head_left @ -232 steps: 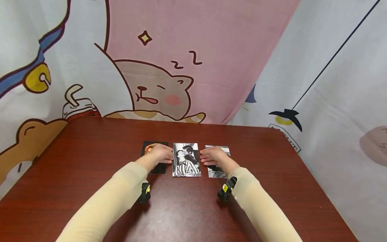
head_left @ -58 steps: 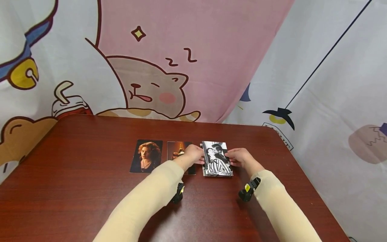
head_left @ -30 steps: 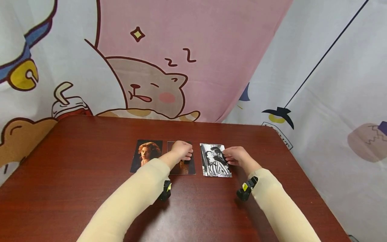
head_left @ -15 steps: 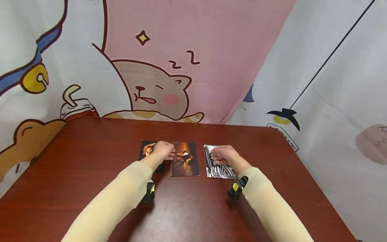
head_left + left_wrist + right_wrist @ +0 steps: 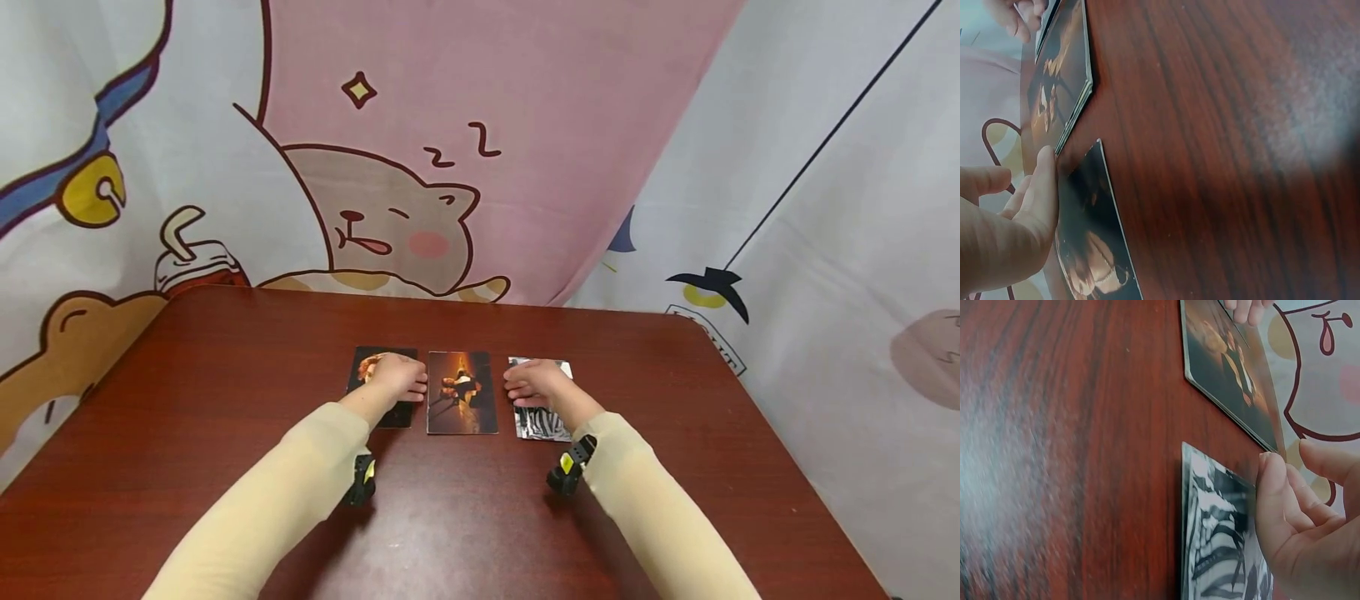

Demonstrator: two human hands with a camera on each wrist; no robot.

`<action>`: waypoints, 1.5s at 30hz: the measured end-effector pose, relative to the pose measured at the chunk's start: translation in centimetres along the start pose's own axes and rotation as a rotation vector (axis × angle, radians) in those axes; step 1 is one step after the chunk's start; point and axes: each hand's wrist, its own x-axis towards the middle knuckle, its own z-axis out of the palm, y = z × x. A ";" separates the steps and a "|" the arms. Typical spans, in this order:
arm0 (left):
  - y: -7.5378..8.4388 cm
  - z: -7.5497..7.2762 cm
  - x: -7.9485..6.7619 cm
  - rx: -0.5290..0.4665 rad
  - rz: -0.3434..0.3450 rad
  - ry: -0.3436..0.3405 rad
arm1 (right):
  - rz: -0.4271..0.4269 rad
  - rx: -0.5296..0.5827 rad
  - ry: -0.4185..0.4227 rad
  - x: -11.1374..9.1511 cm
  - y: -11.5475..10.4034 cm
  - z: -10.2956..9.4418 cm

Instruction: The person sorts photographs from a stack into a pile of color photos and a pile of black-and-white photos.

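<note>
Three groups of picture cards lie in a row on the table. The middle stack (image 5: 462,408) has a golden, dark-edged scene on top, and its layered edge shows in both wrist views. My left hand (image 5: 393,379) is above the left card (image 5: 1094,231), a dark portrait with reddish hair, partly hidden beneath it. Its fingertips (image 5: 1045,164) are right at the middle stack's near corner. Over the right pile (image 5: 1219,550), topped by a black-and-white picture with stripes, hovers my right hand (image 5: 540,383). Its fingers are loosely bent, with nothing between them, close to the middle stack's other side.
The reddish-brown wooden table (image 5: 465,517) stretches around the cards. Behind it hangs a cartoon-printed curtain (image 5: 480,233) with a sleeping bear. Each sleeve cuff carries a black wrist camera (image 5: 362,479).
The black-and-white couple picture went from the middle to the right pile, where both hands laid it and let go. Both hands then moved left, uncovering the golden picture on the middle stack.
</note>
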 end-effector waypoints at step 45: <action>0.5 1.1 -0.5 0.002 0.036 0.040 | 0.024 0.055 0.074 -0.5 -1.3 1.4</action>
